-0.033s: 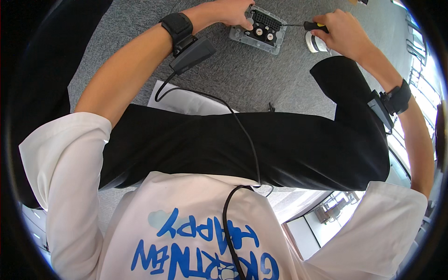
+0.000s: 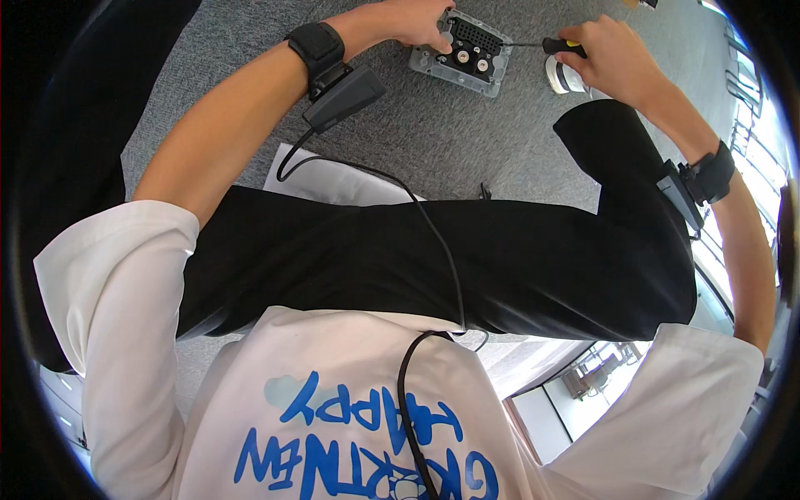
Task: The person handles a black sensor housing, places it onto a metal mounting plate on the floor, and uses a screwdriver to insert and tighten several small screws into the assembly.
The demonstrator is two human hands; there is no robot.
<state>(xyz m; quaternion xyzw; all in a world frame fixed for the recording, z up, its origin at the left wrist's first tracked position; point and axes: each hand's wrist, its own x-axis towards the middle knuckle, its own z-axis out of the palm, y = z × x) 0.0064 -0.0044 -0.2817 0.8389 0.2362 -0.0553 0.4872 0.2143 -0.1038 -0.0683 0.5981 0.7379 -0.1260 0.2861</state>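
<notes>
A small grey box (image 2: pixel 467 60) with a black grille and two round sockets lies on the grey carpet at the top of the head view. My left hand (image 2: pixel 417 21) grips its left end and holds it down. In my right hand (image 2: pixel 612 54) is a screwdriver (image 2: pixel 557 44) with a black and yellow handle. Its thin shaft points left and the tip touches the box's right edge. A white round roll-like object (image 2: pixel 564 79) sits on the carpet just below my right hand.
I sit on grey carpet (image 2: pixel 433 142) with my black-trousered legs (image 2: pixel 467 258) crossed below the box. A white sheet of paper (image 2: pixel 333 183) pokes out beside my left leg. Black strapped units sit on both wrists (image 2: pixel 321 50) (image 2: pixel 704 179), a cable running from the left one.
</notes>
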